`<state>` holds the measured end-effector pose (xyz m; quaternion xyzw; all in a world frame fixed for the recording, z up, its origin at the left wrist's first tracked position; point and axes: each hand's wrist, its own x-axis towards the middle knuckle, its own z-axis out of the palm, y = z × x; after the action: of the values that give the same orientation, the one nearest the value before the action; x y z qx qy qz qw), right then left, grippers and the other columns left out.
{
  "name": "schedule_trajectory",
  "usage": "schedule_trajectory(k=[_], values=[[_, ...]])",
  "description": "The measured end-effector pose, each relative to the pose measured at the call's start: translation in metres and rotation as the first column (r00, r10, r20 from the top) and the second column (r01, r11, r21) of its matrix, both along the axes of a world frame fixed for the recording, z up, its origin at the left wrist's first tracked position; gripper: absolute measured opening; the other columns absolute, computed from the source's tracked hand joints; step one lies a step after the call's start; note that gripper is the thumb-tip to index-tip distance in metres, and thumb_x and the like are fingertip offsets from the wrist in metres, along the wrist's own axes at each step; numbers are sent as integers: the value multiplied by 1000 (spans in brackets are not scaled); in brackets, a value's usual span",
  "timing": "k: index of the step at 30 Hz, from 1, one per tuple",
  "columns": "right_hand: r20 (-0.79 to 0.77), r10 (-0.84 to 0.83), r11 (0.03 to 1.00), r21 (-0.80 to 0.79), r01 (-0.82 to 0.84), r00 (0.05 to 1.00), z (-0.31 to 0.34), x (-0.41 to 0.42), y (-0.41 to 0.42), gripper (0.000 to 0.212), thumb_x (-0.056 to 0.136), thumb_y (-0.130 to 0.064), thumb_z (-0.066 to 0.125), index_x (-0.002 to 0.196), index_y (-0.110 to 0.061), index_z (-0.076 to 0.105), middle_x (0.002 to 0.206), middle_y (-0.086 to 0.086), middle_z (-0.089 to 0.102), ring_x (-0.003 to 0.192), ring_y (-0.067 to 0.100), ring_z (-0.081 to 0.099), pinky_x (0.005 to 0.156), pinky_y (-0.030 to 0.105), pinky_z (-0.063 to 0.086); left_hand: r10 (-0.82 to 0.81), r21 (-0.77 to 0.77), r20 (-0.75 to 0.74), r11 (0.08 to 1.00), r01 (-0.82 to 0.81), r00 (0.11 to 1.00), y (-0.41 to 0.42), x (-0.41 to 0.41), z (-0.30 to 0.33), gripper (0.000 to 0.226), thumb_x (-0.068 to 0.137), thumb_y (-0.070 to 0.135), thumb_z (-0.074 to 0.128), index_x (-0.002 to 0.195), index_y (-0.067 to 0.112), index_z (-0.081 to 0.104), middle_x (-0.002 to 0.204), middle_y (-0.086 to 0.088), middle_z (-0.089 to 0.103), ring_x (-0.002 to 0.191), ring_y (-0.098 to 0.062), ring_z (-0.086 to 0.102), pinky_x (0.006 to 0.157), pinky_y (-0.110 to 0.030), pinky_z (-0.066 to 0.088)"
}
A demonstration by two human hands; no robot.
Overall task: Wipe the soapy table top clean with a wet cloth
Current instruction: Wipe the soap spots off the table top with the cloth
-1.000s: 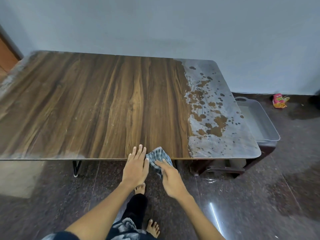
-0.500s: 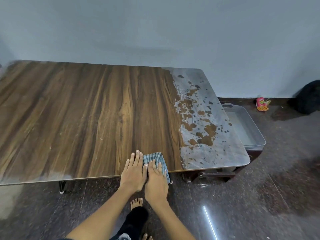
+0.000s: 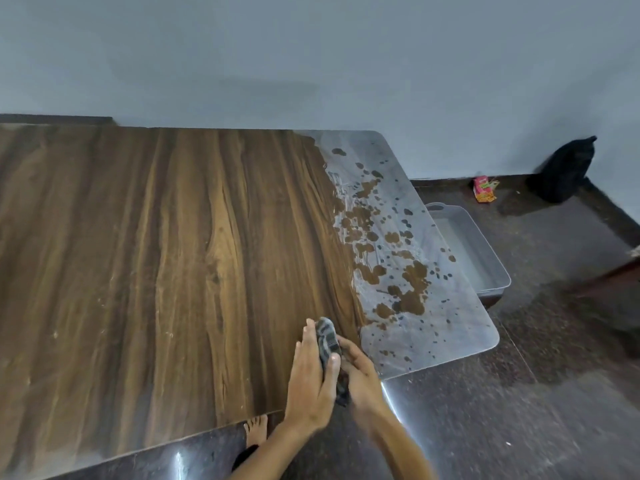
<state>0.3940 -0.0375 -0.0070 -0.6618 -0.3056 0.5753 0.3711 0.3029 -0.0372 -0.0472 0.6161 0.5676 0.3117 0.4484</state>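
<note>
Wood-grain table top (image 3: 156, 271) fills most of the view, long dark and tan streaks running away from the camera, rounded corners, thin edge. Left and middle portion shows bare grain with a few pale flecks. Right end carries a grey-white soapy film (image 3: 415, 271), broken by irregular brown patches and small dots where the grain shows through; film boundary runs roughly straight from far edge to near edge.

Room: plain pale blue-grey wall (image 3: 311, 64) behind the table, dark speckled polished floor (image 3: 519, 393) with bright light reflections near the table's front edge. Grey rectangular plastic tub (image 3: 485, 258) sits on the floor just beyond the table's right end, partly under it. Small red-and-yellow packet (image 3: 484, 189) lies near the wall; black bag (image 3: 568, 171) stands in the corner. 1 bare foot (image 3: 257, 432) visible below the front edge.

Cloth (image 3: 328, 344): grey checked, bunched into a wad, held between both hands above the table near the front edge, just left of the soapy film. Left hand (image 3: 311, 382) grasps it, thumb across the fabric. Right hand (image 3: 360, 372) curls around its other side.
</note>
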Motion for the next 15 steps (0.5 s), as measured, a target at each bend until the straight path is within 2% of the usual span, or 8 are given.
schedule_trajectory(k=[1,3,4,5,6,7,10,15], values=[[1,19,999,-33,-18,1000,3,5,8,28,96,-1,42,108,-16,63,109,8,69,99,19,66,82,28,53,5,56,-85,998,0,996,6,1,0,70,85,65,8,141,29,-15,150,17,-13,137,6,-16,112,-17,-12],[273,94,995,-6,-96,957,1,16,22,32,97,-3,40,108,-26,60,116,1,65,106,14,61,82,18,49,11,139,-259,990,26,966,23,0,-4,64,88,55,0,141,25,-18,150,13,-22,137,1,-24,112,-21,-15],[521,107,988,36,-148,847,-2,22,25,31,97,-7,41,112,-30,57,119,-3,62,109,12,58,85,18,46,4,147,-312,988,45,950,29,0,-6,61,89,52,-2,141,24,-19,149,12,-24,136,-1,-25,114,-25,-13],[773,94,975,55,-214,627,-5,28,27,30,97,-13,44,118,-30,57,120,-6,61,111,14,56,88,24,45,-14,151,-313,986,65,950,34,0,-7,59,89,50,-3,140,26,-18,150,13,-23,136,-1,-25,115,-27,-11],[918,44,969,56,-240,394,-5,31,26,30,96,-17,46,122,-28,57,119,-6,62,111,16,57,89,32,44,-49,146,-267,985,91,962,37,0,-7,55,91,48,-2,141,28,-15,150,15,-18,137,2,-22,116,-28,-8],[963,-22,962,93,-256,267,-5,30,24,30,95,-21,47,123,-25,58,118,-5,63,109,19,58,88,37,45,-91,140,-181,983,118,979,41,-1,-7,51,93,45,2,141,31,-10,151,18,-11,138,4,-16,117,-27,-5],[982,47,886,43,-461,183,-17,8,20,43,93,-39,37,131,-27,52,130,-6,57,120,17,54,95,39,46,-102,187,-50,976,109,994,55,-8,-7,45,96,30,17,141,33,10,149,17,14,137,11,4,117,-22,4],[971,196,785,-72,-615,137,-46,6,43,49,98,-38,25,146,-28,28,151,-5,32,138,16,29,109,40,23,5,237,-327,968,77,945,80,-23,-17,61,92,39,7,143,15,31,148,3,35,138,-5,16,114,-21,4]])
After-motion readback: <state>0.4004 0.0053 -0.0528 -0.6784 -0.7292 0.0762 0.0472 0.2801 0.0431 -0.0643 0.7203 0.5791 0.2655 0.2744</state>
